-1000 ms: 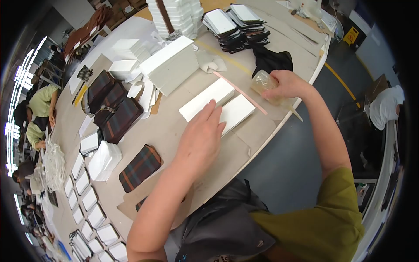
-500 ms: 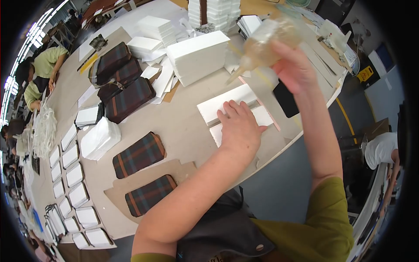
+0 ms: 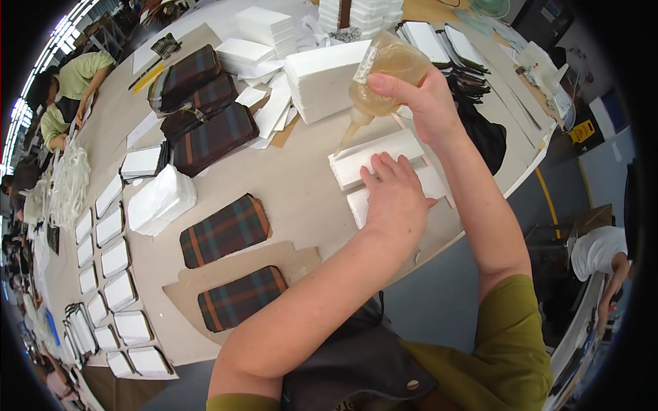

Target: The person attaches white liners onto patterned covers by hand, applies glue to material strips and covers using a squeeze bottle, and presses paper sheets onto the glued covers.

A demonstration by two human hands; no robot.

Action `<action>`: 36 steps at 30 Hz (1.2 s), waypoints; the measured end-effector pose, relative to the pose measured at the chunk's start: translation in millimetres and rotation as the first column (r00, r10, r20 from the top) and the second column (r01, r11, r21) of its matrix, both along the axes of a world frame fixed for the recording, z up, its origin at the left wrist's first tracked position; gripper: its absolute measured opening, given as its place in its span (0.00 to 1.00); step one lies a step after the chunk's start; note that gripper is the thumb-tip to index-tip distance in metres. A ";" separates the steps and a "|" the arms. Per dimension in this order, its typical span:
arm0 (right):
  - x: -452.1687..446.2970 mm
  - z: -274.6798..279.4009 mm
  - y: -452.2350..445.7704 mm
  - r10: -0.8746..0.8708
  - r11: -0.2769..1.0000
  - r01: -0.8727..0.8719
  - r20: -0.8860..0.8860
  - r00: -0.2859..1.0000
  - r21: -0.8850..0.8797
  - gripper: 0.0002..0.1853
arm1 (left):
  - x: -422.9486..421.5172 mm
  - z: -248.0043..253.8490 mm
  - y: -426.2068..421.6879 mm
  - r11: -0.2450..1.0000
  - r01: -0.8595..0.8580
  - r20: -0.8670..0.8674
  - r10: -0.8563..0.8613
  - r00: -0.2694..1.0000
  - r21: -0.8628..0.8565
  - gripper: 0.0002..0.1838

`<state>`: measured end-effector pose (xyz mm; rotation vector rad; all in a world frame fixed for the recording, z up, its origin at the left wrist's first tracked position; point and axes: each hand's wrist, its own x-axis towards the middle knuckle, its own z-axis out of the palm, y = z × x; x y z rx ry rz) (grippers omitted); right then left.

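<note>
My right hand is wrapped round a squeeze bottle of cloudy amber liquid, apparently glue. The bottle is tilted nozzle down, its tip at the far left corner of a white rectangular panel. My left hand lies with outstretched fingers across this panel and a second white panel just nearer to me. It partly hides both. A tall stack of white panels stands beyond the bottle.
Plaid fabric pieces lie to the left on the table. Further left are a white stack and rows of white-faced pieces. Dark-edged pieces sit at the back right. A co-worker leans over the far left side.
My right hand has brought the bottle left and down, so its nozzle now meets the panel's corner. The left hand stays on the panels. The whole view has shifted slightly.
</note>
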<state>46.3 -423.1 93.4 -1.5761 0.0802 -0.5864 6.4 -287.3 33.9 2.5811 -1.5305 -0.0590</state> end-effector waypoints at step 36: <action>-23.8 42.9 -9.0 -0.148 0.934 0.163 0.070 0.987 -0.320 0.24 | -4.9 -2.9 0.6 0.997 -0.045 0.138 0.055 0.989 -0.070 0.44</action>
